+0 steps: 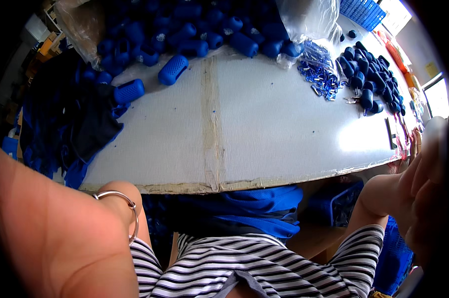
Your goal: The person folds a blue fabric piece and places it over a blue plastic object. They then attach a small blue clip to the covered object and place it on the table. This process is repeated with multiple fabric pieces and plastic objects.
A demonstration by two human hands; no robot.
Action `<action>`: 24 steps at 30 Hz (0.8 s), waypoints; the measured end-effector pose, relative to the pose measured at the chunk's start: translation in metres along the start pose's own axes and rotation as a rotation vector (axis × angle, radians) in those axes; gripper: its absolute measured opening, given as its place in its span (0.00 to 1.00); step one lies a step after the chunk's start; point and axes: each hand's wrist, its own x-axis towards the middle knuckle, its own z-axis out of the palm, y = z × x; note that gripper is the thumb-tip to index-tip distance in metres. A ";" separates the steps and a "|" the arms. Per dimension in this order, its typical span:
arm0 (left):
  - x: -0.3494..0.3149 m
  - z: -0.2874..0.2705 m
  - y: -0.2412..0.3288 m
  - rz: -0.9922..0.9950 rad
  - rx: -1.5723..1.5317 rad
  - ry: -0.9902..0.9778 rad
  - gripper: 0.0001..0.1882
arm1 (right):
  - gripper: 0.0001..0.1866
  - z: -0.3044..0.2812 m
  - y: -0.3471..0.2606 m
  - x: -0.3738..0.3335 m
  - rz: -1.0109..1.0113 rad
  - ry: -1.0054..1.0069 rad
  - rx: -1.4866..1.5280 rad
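Both of my hands are raised close to the camera, away from the table. My left hand (50, 223) fills the lower left, with a metal bangle (135, 213) round the wrist. Its fingers run out of the picture. My right hand (423, 184) is at the right rim, with its fingers partly in shadow and blurred. I cannot make out whether either hand holds anything. Ahead on the white table (264, 129) lie two blue perforated capsule-shaped cases (173, 69), nearer than the big heap of similar cases (184, 35).
Dark blue fabric (90, 124) hangs over the table's left side. Small blue-and-metal clips (319, 74) spill from a clear plastic bag (309, 20). Dark blue rolls (371, 74) lie at the right. Folded blue cloth (254, 208) rests over my lap, beside a blue bin (336, 203).
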 end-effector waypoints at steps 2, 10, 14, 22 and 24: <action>-0.004 -0.001 -0.003 -0.012 0.012 -0.011 0.12 | 0.10 0.005 0.004 -0.002 0.008 0.000 0.001; -0.057 -0.008 0.000 -0.332 -0.016 -0.098 0.09 | 0.05 0.077 0.023 -0.062 0.547 0.163 0.031; -0.102 -0.005 0.012 -0.617 -0.205 -0.029 0.08 | 0.04 0.125 0.011 -0.106 1.005 -0.016 0.109; -0.180 0.050 0.049 -0.695 -0.238 -0.717 0.18 | 0.09 0.207 -0.008 -0.155 0.810 -0.042 -0.055; -0.193 0.063 0.048 -0.687 -0.097 -0.774 0.19 | 0.09 0.209 -0.011 -0.155 0.814 -0.063 -0.005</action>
